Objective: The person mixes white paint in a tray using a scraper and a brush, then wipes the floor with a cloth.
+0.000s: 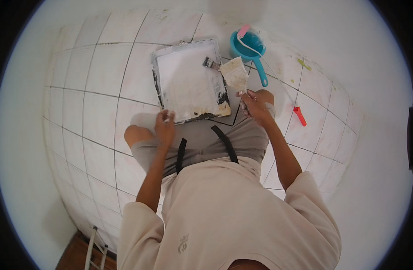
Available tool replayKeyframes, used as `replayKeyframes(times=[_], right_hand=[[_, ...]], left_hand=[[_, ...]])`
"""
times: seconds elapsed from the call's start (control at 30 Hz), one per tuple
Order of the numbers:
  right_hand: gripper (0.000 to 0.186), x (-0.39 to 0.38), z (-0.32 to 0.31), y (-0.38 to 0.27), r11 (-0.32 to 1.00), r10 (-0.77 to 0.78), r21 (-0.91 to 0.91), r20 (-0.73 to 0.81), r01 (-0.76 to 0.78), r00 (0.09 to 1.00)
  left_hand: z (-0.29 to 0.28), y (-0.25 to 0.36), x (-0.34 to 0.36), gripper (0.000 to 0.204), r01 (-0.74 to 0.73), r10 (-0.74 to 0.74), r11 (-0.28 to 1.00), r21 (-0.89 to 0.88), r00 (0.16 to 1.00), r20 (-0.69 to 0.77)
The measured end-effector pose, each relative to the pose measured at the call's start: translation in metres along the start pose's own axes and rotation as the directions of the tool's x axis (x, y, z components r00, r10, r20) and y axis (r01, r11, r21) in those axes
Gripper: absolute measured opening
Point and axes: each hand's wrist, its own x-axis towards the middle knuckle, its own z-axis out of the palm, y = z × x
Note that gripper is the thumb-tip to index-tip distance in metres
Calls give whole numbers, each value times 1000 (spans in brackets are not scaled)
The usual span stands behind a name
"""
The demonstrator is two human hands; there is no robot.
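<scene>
A paint tray (184,81) coated in white, with dark and yellowish patches along its edges, lies on the tiles in front of my knees. My left hand (166,120) grips its near left corner with curled fingers. In my right hand (252,105) is a wide, paint-crusted pale tool (234,72), a brush or scraper, held up beside the tray's right side. A smaller dark brush (210,64) shows just past it, over the tray; whether it rests there is unclear.
A teal dipper (261,69) sits back right, with a long-handled pink roller (243,31) across it, its red grip (300,116) on the tiled floor (103,117). White walls (372,157) surround the floor. A metal ladder (91,249) and brown wooden surface (69,254) show lower left.
</scene>
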Motion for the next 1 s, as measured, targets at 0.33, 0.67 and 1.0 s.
replayKeyframes(times=[0.33, 0.67, 1.0], right_hand=[[28, 67, 39, 23, 830, 42, -548, 252, 106, 967], [19, 118, 89, 4, -116, 82, -889, 435, 442, 897], [14, 72, 121, -21, -263, -125, -884, 429, 387, 895]], left_hand=[[11, -106, 68, 33, 168, -169, 986, 24, 983, 69], [5, -81, 52, 23, -59, 61, 968, 245, 998, -3], [2, -86, 55, 24, 38, -47, 967, 254, 999, 28]])
